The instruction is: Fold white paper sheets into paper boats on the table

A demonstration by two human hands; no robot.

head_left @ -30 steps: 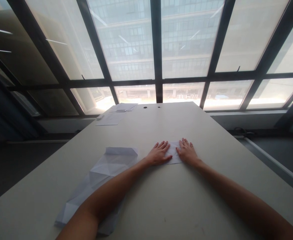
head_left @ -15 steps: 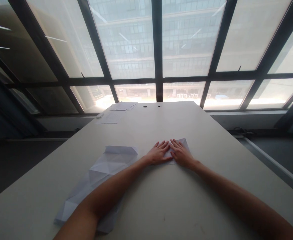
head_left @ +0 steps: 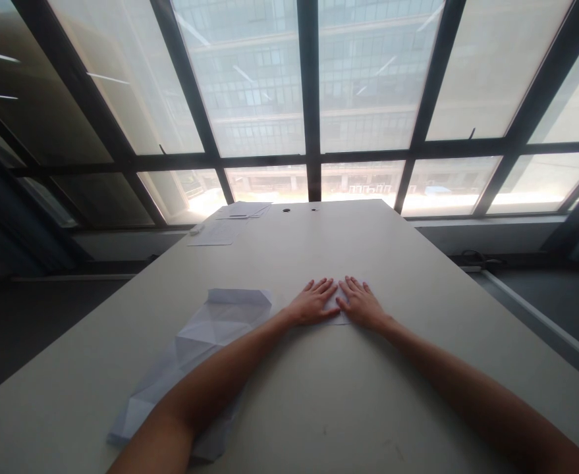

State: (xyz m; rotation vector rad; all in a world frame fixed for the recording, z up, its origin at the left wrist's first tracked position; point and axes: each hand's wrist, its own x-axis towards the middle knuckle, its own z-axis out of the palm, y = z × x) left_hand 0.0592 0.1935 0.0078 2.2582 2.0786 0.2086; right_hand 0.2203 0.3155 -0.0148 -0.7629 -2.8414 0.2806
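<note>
A small folded sheet of white paper [head_left: 338, 318] lies on the white table, mostly hidden under my two hands. My left hand [head_left: 313, 303] rests flat on its left part, fingers stretched out. On its right part my right hand [head_left: 361, 303] is also laid flat with the fingers spread. The thumbs come close together over the paper's middle. To the left, partly under my left forearm, is a larger creased sheet of paper [head_left: 205, 332] with raised fold lines.
The white table [head_left: 294, 408] reaches forward to the windows. More sheets of paper [head_left: 215, 233] lie at its far left corner, with a small pale object [head_left: 196, 230] beside them. A round dark hole [head_left: 286, 210] is near the far edge.
My right hand has slid a little to the right over the folded paper, and the corner that showed past it is now covered. My left hand has stayed in place.
</note>
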